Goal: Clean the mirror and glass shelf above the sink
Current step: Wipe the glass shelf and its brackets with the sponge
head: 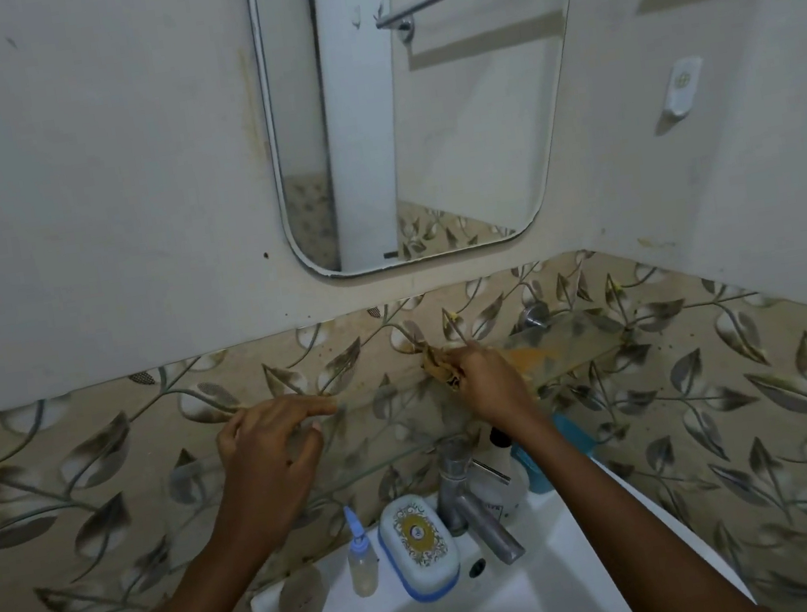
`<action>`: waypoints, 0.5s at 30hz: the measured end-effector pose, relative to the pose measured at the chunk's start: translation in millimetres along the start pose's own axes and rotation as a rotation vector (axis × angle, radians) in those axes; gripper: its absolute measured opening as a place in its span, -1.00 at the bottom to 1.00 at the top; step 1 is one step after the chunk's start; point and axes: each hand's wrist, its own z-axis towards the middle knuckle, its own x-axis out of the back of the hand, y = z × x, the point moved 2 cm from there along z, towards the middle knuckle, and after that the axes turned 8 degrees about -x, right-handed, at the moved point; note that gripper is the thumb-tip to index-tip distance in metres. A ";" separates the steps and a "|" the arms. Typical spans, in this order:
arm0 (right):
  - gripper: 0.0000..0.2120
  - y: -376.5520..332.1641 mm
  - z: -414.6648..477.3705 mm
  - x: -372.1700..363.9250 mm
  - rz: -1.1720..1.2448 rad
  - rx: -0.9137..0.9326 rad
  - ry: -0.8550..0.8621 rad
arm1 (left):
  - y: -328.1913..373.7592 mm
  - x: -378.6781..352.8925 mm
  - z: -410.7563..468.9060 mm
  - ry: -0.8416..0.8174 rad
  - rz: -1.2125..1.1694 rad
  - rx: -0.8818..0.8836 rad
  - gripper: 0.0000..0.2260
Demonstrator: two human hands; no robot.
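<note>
A tall mirror [421,111] with rounded corners hangs on the wall above the sink. Below it a clear glass shelf [572,341] runs along the leaf-patterned tiles, with yellowish stains on its right part. My right hand [490,382] presses a crumpled brownish cloth [441,365] onto the shelf near the wall. My left hand [270,443] rests on the shelf's left part, fingers spread and holding nothing.
The white sink [545,592] lies below, with a metal tap [470,498], a blue-and-white soap dish [418,545], a small bottle [361,553], a spray bottle [501,479] and a blue object [566,443] on its rim. A white hook [681,85] sticks to the right wall.
</note>
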 end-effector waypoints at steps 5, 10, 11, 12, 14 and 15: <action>-0.72 18.0 14.0 8.9 -0.225 -0.010 0.040 | -2.1 -7.8 -0.6 -0.012 0.041 -0.003 -0.76; -0.65 53.5 25.9 22.0 -0.426 -0.002 0.025 | -0.7 -7.2 -1.1 -0.003 0.042 0.002 -0.75; -0.64 58.8 27.5 23.7 -0.390 -0.009 0.001 | -0.1 -6.7 -1.7 -0.002 0.041 0.004 -0.74; -0.63 62.4 29.0 24.3 -0.317 -0.014 -0.032 | 0.2 -6.3 -2.1 0.000 0.037 0.006 -0.74; -0.62 65.5 29.7 23.4 -0.179 0.003 -0.078 | 1.0 -5.5 -2.1 0.005 0.028 0.008 -0.74; -0.62 66.3 29.8 22.0 -0.140 0.017 -0.080 | 1.0 -5.7 -1.8 0.004 0.024 0.010 -0.74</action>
